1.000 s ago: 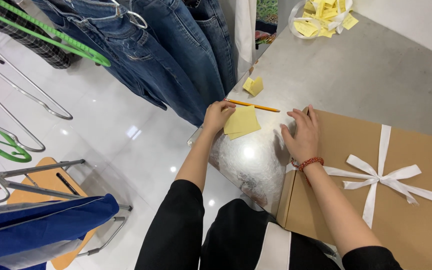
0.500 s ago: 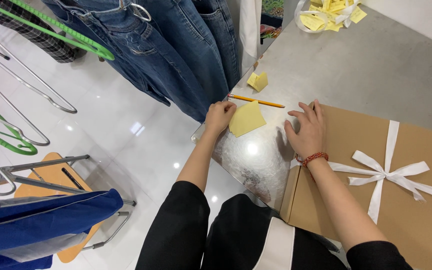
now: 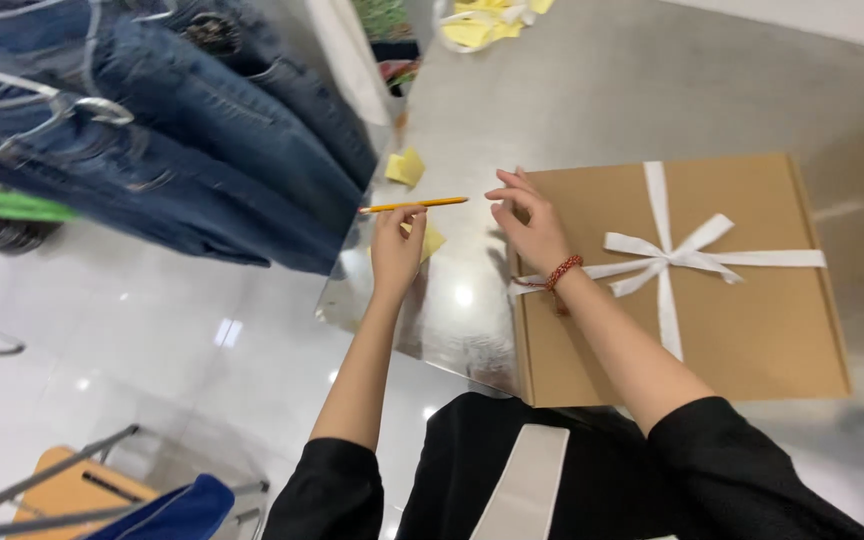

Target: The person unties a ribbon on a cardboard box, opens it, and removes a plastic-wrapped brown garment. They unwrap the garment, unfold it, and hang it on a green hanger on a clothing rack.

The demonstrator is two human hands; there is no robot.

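Note:
My left hand reaches forward on the shiny silver table, and its fingertips pinch a yellow pencil lying crosswise. A yellow sticky note peeks out from under that hand. My right hand, with a red bead bracelet on the wrist, hovers with its fingers apart at the near-left corner of a flat brown cardboard box. The box is tied with a white ribbon bow. The right hand holds nothing.
Blue jeans hang on a rack at the left, close to the table edge. Another yellow note lies beyond the pencil, and a pile of yellow notes sits at the far end. A wooden stool stands on the white floor.
My left hand has slid off the yellow note up to the pencil. My right hand has lifted slightly and curled its fingers. The view has shifted right, so the box is now central.

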